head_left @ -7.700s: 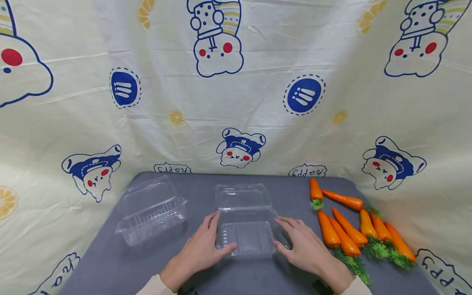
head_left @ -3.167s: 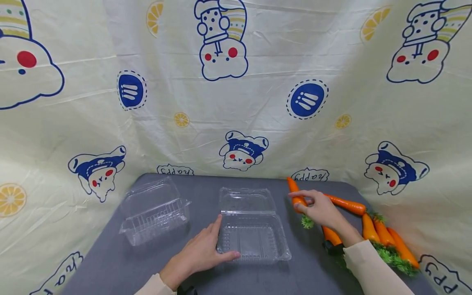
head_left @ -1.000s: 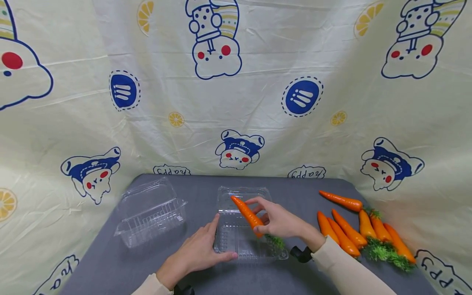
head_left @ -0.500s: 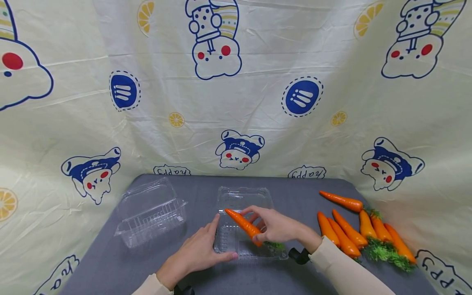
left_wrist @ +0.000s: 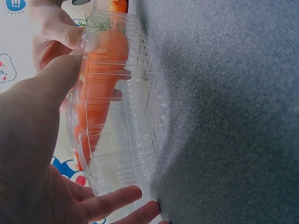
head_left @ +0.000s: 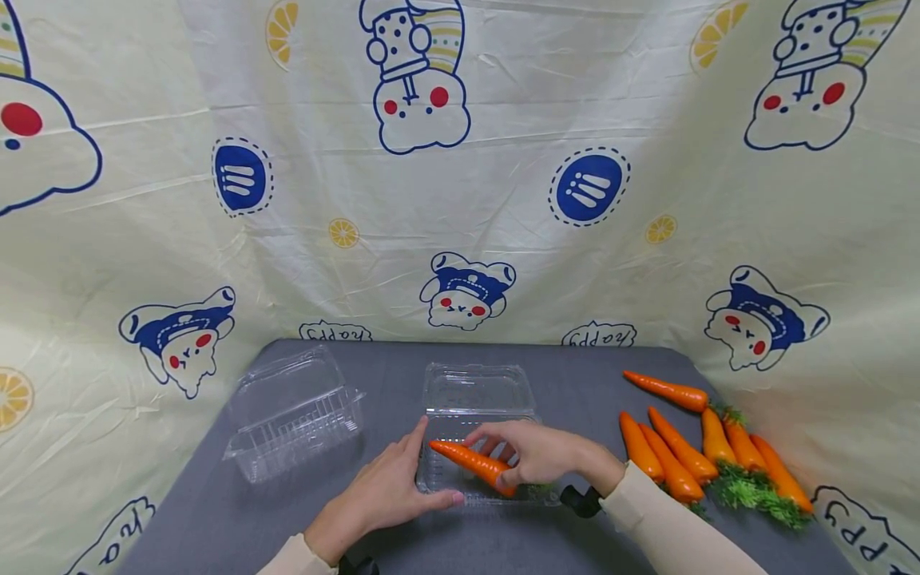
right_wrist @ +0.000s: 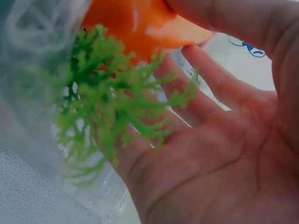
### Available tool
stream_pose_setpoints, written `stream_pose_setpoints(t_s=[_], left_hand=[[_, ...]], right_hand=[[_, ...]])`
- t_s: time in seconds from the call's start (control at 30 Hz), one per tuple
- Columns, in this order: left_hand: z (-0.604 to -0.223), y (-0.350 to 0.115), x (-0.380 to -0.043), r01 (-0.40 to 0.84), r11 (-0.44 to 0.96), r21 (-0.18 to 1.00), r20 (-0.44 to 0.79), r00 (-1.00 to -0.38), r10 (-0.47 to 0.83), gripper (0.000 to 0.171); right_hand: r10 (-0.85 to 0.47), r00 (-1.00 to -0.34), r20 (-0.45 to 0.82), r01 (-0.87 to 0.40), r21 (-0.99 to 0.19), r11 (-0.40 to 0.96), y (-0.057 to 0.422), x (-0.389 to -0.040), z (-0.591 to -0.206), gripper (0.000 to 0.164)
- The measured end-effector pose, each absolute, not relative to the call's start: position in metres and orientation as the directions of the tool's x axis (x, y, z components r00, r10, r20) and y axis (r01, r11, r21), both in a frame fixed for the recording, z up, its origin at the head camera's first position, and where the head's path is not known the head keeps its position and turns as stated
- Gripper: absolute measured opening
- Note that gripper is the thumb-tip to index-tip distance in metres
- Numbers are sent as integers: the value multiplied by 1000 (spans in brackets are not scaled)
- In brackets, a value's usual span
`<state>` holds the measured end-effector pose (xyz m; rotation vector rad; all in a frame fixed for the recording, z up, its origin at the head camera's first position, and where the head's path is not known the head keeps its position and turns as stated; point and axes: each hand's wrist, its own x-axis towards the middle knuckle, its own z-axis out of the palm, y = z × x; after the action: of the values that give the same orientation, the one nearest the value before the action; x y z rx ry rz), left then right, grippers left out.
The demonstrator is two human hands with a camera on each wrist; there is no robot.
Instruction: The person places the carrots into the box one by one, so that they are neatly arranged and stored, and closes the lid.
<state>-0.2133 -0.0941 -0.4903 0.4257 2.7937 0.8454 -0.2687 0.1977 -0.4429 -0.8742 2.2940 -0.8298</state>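
Observation:
A clear plastic clamshell box (head_left: 481, 389) lies with its lid folded back at the middle of the table. My right hand (head_left: 542, 453) holds an orange carrot (head_left: 470, 461) between thumb and fingers, low within the box's base. The carrot slants, tip to the left, and its green top (right_wrist: 117, 93) shows against the clear plastic in the right wrist view. My left hand (head_left: 384, 487) rests along the left side of the box, thumb at the front rim and fingers straight. Through the wall in the left wrist view, the carrot (left_wrist: 100, 88) appears inside the box.
A second clear clamshell box (head_left: 298, 435), lid up, stands on the left of the grey table (head_left: 402, 363). Several carrots (head_left: 690, 451) with green tops lie at the right. A patterned cloth (head_left: 532, 263) hangs behind the table.
My right hand picked up the upper-right carrot, carried it left over the open box, then lowered it and turned it flatter. My left hand stayed at the box's left side.

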Motion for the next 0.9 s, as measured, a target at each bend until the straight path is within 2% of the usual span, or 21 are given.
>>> stream_pose_setpoints(t_s=[0.63, 0.9], left_hand=[[-490, -94, -213, 232, 797, 558, -78, -941, 329, 138], [-491, -94, -214, 225, 799, 558, -87, -942, 325, 138]], right_hand=[[-770, -560, -306, -406, -710, 576, 198, -266, -443, 55], [-761, -568, -313, -412, -693, 592, 196, -264, -440, 50]])
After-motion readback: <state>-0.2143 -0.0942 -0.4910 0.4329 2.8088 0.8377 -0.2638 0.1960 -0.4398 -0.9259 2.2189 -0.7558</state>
